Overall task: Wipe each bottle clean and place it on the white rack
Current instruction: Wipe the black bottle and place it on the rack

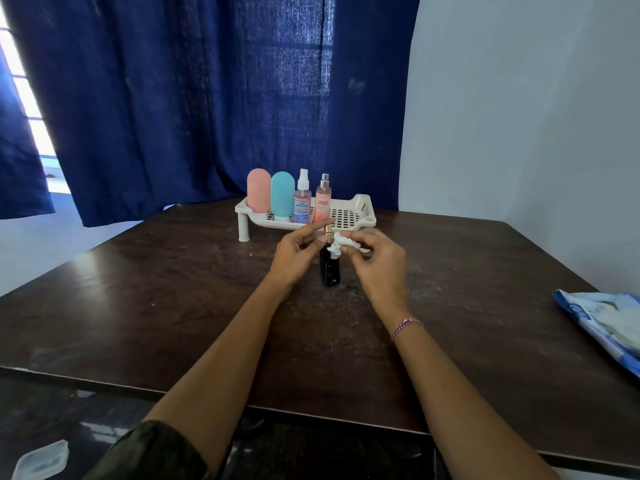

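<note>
Our left hand [294, 258] holds the black bottle [329, 271], our right hand [377, 263] pinches a tissue [343, 242] to wipe it; the white rack [362, 205] comes next.

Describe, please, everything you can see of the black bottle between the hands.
The black bottle is small, dark and glossy, glass-like, with a gold spray top. It is upright, apparently standing on the dark table before the white rack. The left hand holds its neck; the right hand presses a crumpled white wipe against its shoulder.
</note>
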